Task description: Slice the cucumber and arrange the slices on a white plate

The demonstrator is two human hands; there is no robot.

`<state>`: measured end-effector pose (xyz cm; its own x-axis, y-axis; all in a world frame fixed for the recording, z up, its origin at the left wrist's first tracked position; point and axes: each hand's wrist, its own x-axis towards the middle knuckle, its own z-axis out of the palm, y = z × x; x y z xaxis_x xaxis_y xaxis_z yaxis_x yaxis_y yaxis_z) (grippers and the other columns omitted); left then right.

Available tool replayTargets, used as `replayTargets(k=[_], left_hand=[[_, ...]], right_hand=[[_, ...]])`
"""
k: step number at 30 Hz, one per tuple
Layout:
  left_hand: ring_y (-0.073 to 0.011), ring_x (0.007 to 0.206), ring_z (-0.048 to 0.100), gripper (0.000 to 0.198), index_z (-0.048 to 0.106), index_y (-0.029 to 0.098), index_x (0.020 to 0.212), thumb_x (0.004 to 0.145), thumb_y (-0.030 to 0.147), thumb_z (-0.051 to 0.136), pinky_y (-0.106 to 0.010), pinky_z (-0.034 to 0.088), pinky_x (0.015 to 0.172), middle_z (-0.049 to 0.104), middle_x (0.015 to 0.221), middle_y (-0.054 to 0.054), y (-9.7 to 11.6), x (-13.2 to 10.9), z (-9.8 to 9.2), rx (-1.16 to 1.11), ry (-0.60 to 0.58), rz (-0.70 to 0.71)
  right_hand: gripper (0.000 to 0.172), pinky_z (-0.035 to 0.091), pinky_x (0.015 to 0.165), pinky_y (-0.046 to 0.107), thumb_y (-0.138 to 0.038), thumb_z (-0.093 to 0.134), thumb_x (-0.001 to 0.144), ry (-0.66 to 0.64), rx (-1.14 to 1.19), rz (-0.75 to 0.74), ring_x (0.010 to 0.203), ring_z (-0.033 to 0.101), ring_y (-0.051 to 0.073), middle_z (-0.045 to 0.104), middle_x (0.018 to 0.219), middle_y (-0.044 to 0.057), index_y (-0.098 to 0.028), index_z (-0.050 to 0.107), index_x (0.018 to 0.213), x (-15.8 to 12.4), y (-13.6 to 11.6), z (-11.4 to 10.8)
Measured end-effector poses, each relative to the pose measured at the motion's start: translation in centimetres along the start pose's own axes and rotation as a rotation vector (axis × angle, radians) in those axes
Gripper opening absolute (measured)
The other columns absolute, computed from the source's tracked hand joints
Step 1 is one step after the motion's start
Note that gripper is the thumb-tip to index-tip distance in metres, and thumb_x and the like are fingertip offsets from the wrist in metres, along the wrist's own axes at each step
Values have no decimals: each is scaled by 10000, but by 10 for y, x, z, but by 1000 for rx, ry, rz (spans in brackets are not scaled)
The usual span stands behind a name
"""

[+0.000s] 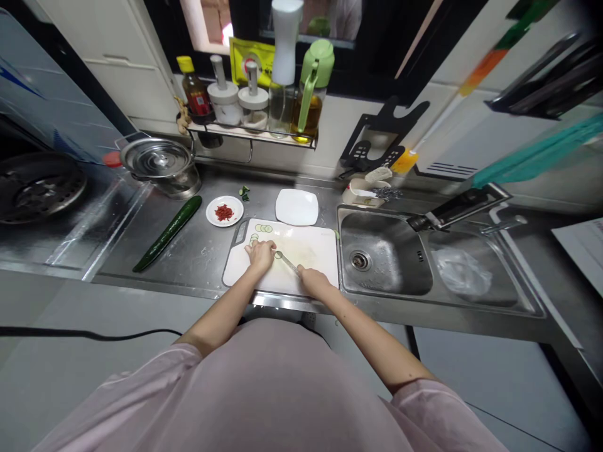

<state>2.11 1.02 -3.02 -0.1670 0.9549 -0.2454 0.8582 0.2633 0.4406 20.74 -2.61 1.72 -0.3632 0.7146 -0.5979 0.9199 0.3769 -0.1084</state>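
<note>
A white cutting board [320, 257] lies on the steel counter in front of me. My left hand [260, 254] is curled over a piece of cucumber on the board's left part; the piece is mostly hidden under my fingers. My right hand [315, 282] grips the handle of a knife [287, 262], whose blade meets the cucumber's cut end right beside my left fingers. Several thin cucumber slices [264, 228] lie near the board's far left corner.
A whole cucumber [168, 232] lies left of the board. Behind the board stand a small dish of red chilli [225, 211] and a square white plate [296, 206]. A pot [160, 163] sits far left, a sink [384, 254] to the right, a bottle rack [254, 129] on the wall.
</note>
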Motion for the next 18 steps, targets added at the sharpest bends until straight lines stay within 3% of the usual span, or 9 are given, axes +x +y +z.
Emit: replayTargets(k=[18], left_hand=[[-319, 1143, 461, 172, 677, 271, 934, 864, 252, 521, -458, 258, 900, 708, 1036, -83, -1, 2, 2, 10, -1, 4]], right_hand=[[344, 437, 745, 297, -100, 387, 892, -46, 10, 22, 991, 646, 243, 675, 1028, 161, -162, 446, 1225, -19, 7, 3]])
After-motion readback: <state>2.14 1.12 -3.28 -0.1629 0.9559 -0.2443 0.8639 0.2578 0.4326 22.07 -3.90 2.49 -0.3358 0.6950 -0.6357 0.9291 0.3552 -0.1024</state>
